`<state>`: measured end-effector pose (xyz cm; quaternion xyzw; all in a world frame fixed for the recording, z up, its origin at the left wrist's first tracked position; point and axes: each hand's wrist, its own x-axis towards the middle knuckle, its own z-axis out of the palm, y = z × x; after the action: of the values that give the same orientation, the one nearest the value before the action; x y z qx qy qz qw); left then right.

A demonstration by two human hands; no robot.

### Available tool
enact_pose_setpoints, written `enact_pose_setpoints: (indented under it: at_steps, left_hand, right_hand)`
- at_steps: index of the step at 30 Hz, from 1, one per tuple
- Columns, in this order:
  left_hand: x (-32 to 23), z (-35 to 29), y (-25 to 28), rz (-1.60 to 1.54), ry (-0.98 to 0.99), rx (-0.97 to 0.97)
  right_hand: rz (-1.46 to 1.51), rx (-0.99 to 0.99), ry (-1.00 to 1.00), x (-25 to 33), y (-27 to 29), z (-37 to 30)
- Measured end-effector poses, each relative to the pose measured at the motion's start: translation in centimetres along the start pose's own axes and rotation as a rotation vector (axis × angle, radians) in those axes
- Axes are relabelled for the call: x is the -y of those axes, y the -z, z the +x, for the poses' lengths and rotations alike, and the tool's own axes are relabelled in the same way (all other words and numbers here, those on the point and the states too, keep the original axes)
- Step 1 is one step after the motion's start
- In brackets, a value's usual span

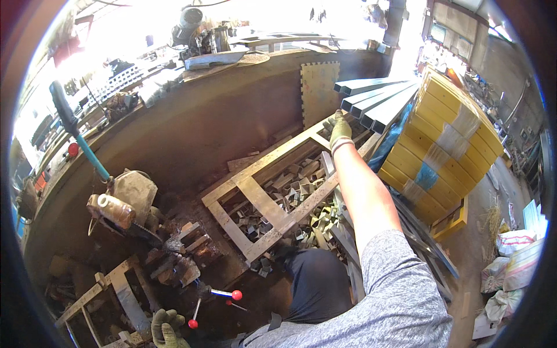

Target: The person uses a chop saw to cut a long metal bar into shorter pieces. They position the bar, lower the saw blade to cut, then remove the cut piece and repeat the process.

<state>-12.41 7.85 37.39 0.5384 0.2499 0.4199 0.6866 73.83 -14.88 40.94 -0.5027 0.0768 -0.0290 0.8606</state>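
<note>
My right hand [339, 131], in a yellow-green work glove, is stretched far forward over the end of a metal frame [261, 200]. Its thumb and fingers look apart, with nothing visible in them. Just right of it jut the open ends of several square metal tubes [377, 104], beside a yellow stack. At the lower left, my gloved left hand [167, 328] has loosely bent fingers and appears to hold nothing. Near it is a handle with red ball knobs [237, 295], on a clamp [184, 255] below a dusty cutting machine [125, 200].
Short tube offcuts [301, 180] lie heaped under and inside the frame. A stack of yellow panels [444, 145] wrapped in film stands at the right, with long metal bars near its base. A teal lever [91, 156] rises at the left. White sacks [519, 261] sit far right.
</note>
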Motion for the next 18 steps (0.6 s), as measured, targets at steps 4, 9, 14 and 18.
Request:
enact_pose_setpoints:
  at_steps: [4,9,14,18]
  left_hand:
    - [1.0,2.2,-1.9,0.006,0.063,0.011]
    - [2.8,4.4,-3.1,0.016,0.090,0.061]
    - [4.1,5.7,-3.3,0.073,0.123,0.062]
    - [4.8,6.3,-3.7,0.014,0.089,0.139]
  right_hand:
    - [0.088,-0.021,0.056,0.0,-0.4,3.2]
    - [0.264,0.015,0.164,-0.1,-1.5,4.7]
    - [0.266,-0.113,0.178,1.1,-3.0,4.9]
    - [0.223,-0.200,0.085,1.0,-2.6,3.6]
